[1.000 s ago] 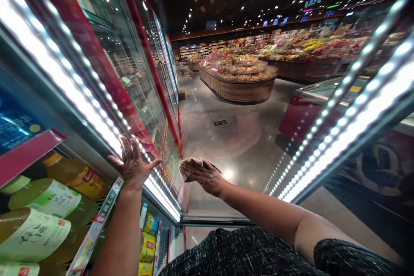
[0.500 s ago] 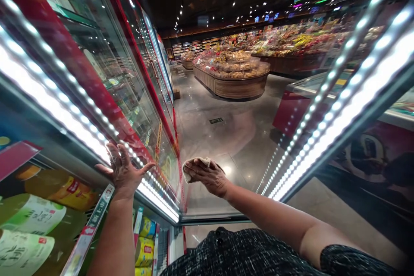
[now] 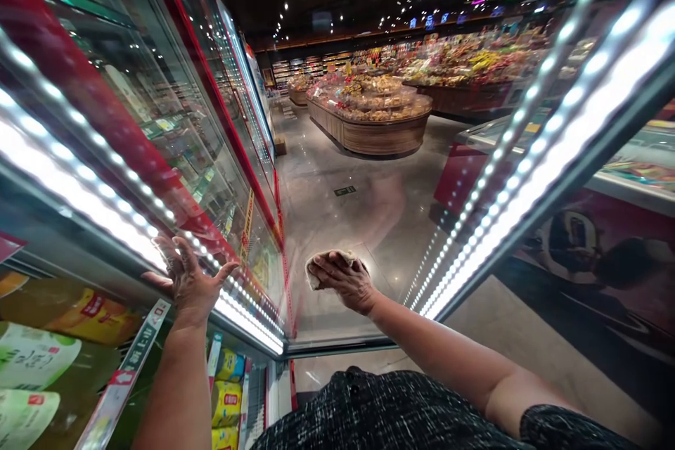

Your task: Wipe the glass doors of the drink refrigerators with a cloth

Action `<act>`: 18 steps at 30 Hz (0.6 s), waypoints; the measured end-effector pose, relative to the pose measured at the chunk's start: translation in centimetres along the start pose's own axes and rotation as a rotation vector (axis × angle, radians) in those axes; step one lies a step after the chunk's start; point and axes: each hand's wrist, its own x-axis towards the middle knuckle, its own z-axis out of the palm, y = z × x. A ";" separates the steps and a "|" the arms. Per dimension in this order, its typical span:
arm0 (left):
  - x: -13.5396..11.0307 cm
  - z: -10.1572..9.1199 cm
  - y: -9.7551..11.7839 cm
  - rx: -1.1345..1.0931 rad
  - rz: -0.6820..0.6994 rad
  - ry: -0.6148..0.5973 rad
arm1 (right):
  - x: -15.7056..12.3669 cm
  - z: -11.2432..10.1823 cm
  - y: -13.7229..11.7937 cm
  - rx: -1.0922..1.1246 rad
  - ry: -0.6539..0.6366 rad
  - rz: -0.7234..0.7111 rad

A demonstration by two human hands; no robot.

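Note:
My right hand (image 3: 352, 286) presses a pale, folded cloth (image 3: 314, 274) against the inside of a glass cooler door (image 3: 342, 346), with the fingers lying over the cloth. To the left, my left hand (image 3: 190, 287) is empty, its fingers spread wide and the thumb stretched out. It rests at a bright LED light strip (image 3: 119, 216) along the cooler's edge; whether the whole palm touches is hidden. Below that hand, shelves hold large bottles of yellowish drink (image 3: 36, 358) lying near a price rail (image 3: 129, 373).
A second LED strip (image 3: 506, 200) runs up the right side of the door. Yellow packs (image 3: 226, 402) stand on a low shelf at my left. Beyond the glass are a rounded wooden display stand (image 3: 382, 135), a red-sided chest freezer (image 3: 458, 176) and the grey shop floor (image 3: 316, 214).
My right hand has slid the cloth slightly to the right over the glass. The left hand stays spread at the light strip, while the whole view has shifted a little.

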 end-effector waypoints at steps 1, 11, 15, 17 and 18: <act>-0.2 0.2 0.0 -0.011 -0.010 -0.006 | 0.2 -0.2 0.2 -0.007 0.004 0.023; -1.1 1.4 -0.2 -0.074 -0.069 -0.155 | -2.1 -0.8 2.7 -0.047 0.051 -0.030; -1.2 1.0 0.5 -0.059 -0.059 -0.156 | -3.0 -2.1 4.4 -0.059 0.053 0.089; -1.3 1.0 0.9 -0.057 -0.054 -0.131 | -2.8 -2.3 4.5 -0.059 0.052 0.142; -1.3 1.1 1.1 -0.056 -0.054 -0.120 | -2.6 -2.2 4.4 -0.059 0.058 0.153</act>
